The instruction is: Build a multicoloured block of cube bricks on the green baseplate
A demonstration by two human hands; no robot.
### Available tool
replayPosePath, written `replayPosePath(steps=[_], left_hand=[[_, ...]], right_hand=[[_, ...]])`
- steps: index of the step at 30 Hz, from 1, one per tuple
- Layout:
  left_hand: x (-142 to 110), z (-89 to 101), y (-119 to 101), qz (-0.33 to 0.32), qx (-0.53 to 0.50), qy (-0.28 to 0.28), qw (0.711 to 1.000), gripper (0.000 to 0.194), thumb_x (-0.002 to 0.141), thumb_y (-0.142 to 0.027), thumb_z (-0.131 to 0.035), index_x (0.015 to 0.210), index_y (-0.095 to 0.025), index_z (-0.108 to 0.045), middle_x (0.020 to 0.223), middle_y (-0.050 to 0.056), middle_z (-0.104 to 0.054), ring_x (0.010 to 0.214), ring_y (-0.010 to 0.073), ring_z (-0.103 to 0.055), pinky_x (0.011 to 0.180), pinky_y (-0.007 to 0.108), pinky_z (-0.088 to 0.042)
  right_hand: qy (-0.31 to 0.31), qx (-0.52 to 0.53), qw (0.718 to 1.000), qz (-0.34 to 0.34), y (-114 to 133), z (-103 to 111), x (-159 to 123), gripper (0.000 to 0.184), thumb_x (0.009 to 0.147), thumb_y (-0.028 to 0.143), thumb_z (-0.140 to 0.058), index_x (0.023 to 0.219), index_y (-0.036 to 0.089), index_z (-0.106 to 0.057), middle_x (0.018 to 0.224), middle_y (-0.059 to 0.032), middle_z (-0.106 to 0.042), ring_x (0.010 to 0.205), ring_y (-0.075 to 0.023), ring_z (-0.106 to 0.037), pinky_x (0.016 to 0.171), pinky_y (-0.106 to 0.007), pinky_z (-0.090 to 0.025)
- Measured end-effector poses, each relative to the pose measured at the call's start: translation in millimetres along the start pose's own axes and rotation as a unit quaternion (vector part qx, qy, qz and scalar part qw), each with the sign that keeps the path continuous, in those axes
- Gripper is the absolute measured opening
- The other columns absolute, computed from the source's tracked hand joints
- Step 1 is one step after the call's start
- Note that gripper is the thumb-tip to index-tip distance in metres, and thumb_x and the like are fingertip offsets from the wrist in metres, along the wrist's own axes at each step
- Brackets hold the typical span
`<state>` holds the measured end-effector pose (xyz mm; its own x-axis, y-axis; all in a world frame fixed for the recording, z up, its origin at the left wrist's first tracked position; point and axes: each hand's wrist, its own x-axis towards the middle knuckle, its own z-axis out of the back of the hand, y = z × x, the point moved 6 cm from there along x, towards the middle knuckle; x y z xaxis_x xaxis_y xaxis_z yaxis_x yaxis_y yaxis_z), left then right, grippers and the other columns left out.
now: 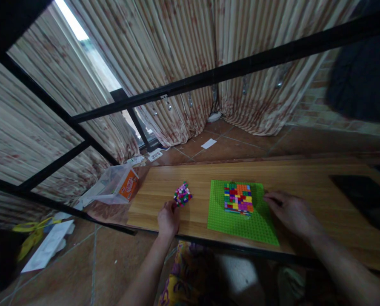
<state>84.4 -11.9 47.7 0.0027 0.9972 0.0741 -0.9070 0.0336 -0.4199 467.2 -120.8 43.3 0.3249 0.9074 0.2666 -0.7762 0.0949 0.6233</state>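
A green studded baseplate (217,212) lies on the wooden table, and a block of many-coloured toy bricks (238,198) is built up on it. Left of the plate is a small heap of loose toy bricks (183,193), pink, white, green and purple among them. My left hand (168,217) rests at the heap's near left edge, its fingers curled together; what they hold, if anything, is hidden. Beside the plate's right edge is my right hand (284,209), thumb and fingertips pinched together. Anything between those fingertips is too small to make out.
The narrow wooden table (304,178) has a dark flat panel (365,199) on its right. A clear plastic box with an orange label (117,185) stands past its left end. A black metal bar (196,80) crosses beyond the table. Papers (208,143) lie on the tiled floor.
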Motion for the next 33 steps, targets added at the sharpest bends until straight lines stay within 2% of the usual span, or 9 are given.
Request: replayPosePath(steps=[5,10,15,21,26,30,32,33], left_hand=[[1,-2.9,0,-0.016,-0.007,0.020,1.000,0.032,0.084,-0.018,-0.054,0.115,-0.020,-0.061,0.101,0.006,-0.067,0.093,0.0179,-0.062,0.080,0.027,-0.045],[1,-5.0,-1,-0.033,0.012,0.016,0.999,0.029,0.087,-0.023,-0.052,0.113,-0.023,-0.064,0.098,0.005,-0.066,0.091,0.0179,-0.062,0.081,0.027,-0.044],[-1,-4.7,-2,-0.060,0.034,-0.024,0.997,0.025,0.088,-0.026,-0.052,0.109,-0.023,-0.066,0.096,0.005,-0.064,0.090,0.0178,-0.061,0.082,0.027,-0.044],[-3,-3.4,-10,-0.143,0.080,-0.078,0.983,0.025,0.090,-0.028,-0.049,0.108,-0.023,-0.066,0.104,0.007,-0.063,0.099,0.0205,-0.058,0.090,0.034,-0.043],[3,-4.9,-13,-0.165,0.109,-0.108,0.974,0.025,0.092,-0.030,-0.046,0.103,-0.022,-0.067,0.104,0.009,-0.064,0.099,0.0221,-0.058,0.091,0.037,-0.042],[8,8.0,-23,-0.180,0.045,-0.142,0.972,0.025,0.091,-0.030,-0.044,0.090,-0.018,-0.066,0.099,0.011,-0.065,0.094,0.0236,-0.059,0.087,0.038,-0.044],[7,20.0,-32,-0.164,-0.042,-0.146,0.975,0.027,0.091,-0.032,-0.043,0.088,-0.016,-0.064,0.100,0.012,-0.065,0.092,0.0236,-0.061,0.083,0.038,-0.046],[5,24.0,-38,-0.143,-0.099,-0.129,0.976,0.027,0.092,-0.032,-0.042,0.091,-0.016,-0.063,0.102,0.013,-0.064,0.092,0.0231,-0.061,0.082,0.037,-0.047]], right_hand=[[-0.006,-0.007,1.000,0.004,1,1,1,0.034,0.080,0.047,-0.047,0.082,0.025,-0.073,0.086,-0.0063,-0.074,0.073,-0.0279,-0.067,0.069,-0.039,-0.051],[-0.005,-0.011,1.000,0.000,2,1,0,0.035,0.082,0.047,-0.045,0.083,0.025,-0.073,0.087,-0.0064,-0.074,0.073,-0.0270,-0.067,0.068,-0.038,-0.051],[0.003,-0.009,1.000,0.001,4,1,-1,0.036,0.083,0.046,-0.044,0.084,0.024,-0.072,0.086,-0.0064,-0.073,0.072,-0.0262,-0.067,0.069,-0.037,-0.050],[0.010,-0.007,1.000,-0.001,5,0,0,0.033,0.082,0.045,-0.046,0.084,0.025,-0.072,0.085,-0.0060,-0.073,0.071,-0.0254,-0.066,0.067,-0.035,-0.049],[0.001,-0.001,1.000,0.006,8,0,0,0.030,0.082,0.040,-0.048,0.082,0.024,-0.073,0.085,-0.0054,-0.073,0.072,-0.0235,-0.067,0.067,-0.033,-0.049],[-0.006,0.013,1.000,0.007,12,3,1,0.027,0.082,0.036,-0.049,0.080,0.023,-0.073,0.083,-0.0058,-0.073,0.071,-0.0234,-0.067,0.067,-0.033,-0.049],[-0.017,0.039,0.999,0.001,16,6,1,0.027,0.084,0.037,-0.051,0.081,0.022,-0.073,0.084,-0.0064,-0.073,0.072,-0.0238,-0.067,0.068,-0.034,-0.049],[-0.026,0.062,0.998,-0.005,19,9,1,0.026,0.084,0.037,-0.052,0.083,0.022,-0.073,0.085,-0.0065,-0.073,0.074,-0.0239,-0.067,0.070,-0.034,-0.050]])
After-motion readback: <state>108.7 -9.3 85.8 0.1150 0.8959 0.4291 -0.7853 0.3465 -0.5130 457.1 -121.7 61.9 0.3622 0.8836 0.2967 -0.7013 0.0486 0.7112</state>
